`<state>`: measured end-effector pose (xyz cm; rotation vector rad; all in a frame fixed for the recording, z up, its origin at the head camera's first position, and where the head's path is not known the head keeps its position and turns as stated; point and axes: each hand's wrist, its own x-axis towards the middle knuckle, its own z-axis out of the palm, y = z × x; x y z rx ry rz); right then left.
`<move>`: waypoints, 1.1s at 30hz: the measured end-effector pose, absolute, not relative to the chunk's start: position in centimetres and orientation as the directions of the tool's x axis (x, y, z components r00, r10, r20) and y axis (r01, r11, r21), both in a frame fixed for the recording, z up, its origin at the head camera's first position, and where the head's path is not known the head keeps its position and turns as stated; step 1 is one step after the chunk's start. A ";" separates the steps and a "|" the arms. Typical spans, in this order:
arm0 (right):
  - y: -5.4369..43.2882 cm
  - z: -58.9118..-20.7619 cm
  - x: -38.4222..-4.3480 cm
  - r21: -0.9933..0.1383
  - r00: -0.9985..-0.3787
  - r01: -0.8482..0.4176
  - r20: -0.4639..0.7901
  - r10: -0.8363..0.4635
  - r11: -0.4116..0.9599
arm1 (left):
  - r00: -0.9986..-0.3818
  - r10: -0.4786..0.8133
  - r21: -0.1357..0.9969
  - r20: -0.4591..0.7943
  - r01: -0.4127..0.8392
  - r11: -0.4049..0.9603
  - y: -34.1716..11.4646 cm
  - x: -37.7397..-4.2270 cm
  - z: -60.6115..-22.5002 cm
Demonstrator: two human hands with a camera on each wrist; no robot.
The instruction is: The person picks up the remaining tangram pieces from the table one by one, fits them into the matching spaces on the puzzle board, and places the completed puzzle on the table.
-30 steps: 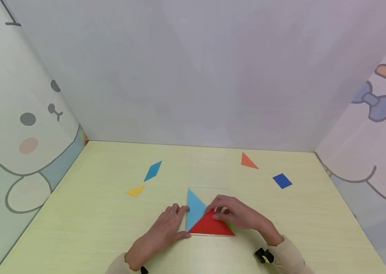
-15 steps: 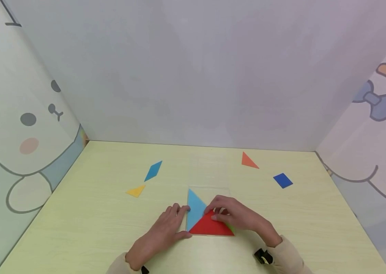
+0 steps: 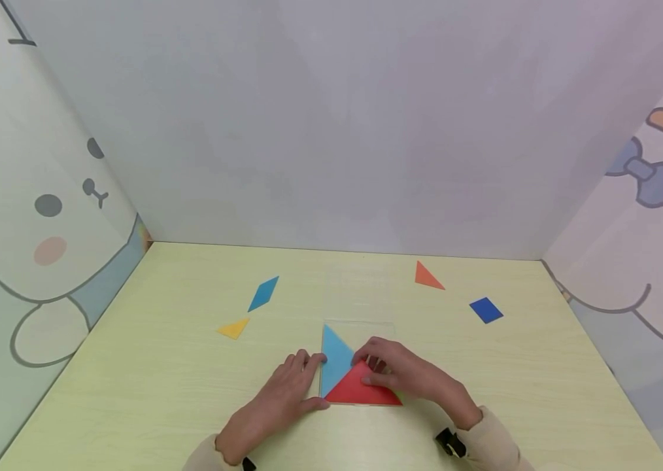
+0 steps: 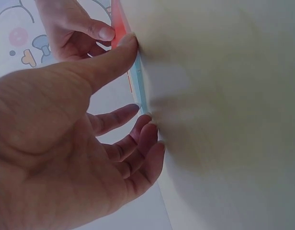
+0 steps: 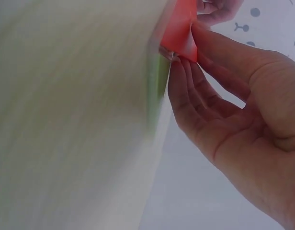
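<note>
One red triangle, we note, is pinched by the right hand; the left hand, fingers spread, touches the clear tray.

Head view: right hand covers part of red triangle. Green piece almost wholly hidden there; blurred in right wrist view. Both sleeves and left strap cut by bottom edge. Left wrist view: left hand runs off left edge, red triangle off top.
</note>
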<state>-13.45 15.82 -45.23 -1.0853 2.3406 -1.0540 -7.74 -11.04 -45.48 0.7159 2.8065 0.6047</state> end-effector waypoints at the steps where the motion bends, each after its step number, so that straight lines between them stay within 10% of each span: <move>1: 15.8 -45.2 -13.4 -0.744 -0.646 -0.506 -0.008 -0.763 0.436 | -0.866 0.494 0.429 -0.071 0.421 0.799 -11.1 -7.8 -45.5; 33: 15.6 -44.9 -13.2 -0.693 -0.682 -0.500 -0.054 -0.729 0.520 | -0.868 0.486 0.444 -0.100 0.398 0.803 -11.1 -7.8 -45.4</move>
